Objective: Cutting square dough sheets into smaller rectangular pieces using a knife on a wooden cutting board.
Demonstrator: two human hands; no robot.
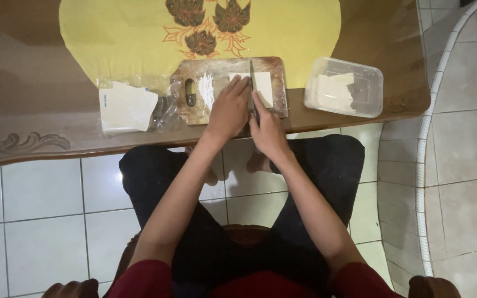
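Note:
A wooden cutting board (194,74) lies on the table in front of me, dusted with white flour near its handle hole. On it rests a flat white sheet of dough (263,87). My left hand (228,108) presses down on the sheet's left part. My right hand (268,129) grips a knife (252,83) whose blade runs across the sheet, away from me. The knife's handle is hidden inside my fist.
A clear plastic box (344,86) with pale cut pieces stands right of the board. A clear plastic packet of white sheets (127,106) lies to the left. A yellow mat (282,27) with a brown flower print covers the glossy wooden table (23,83).

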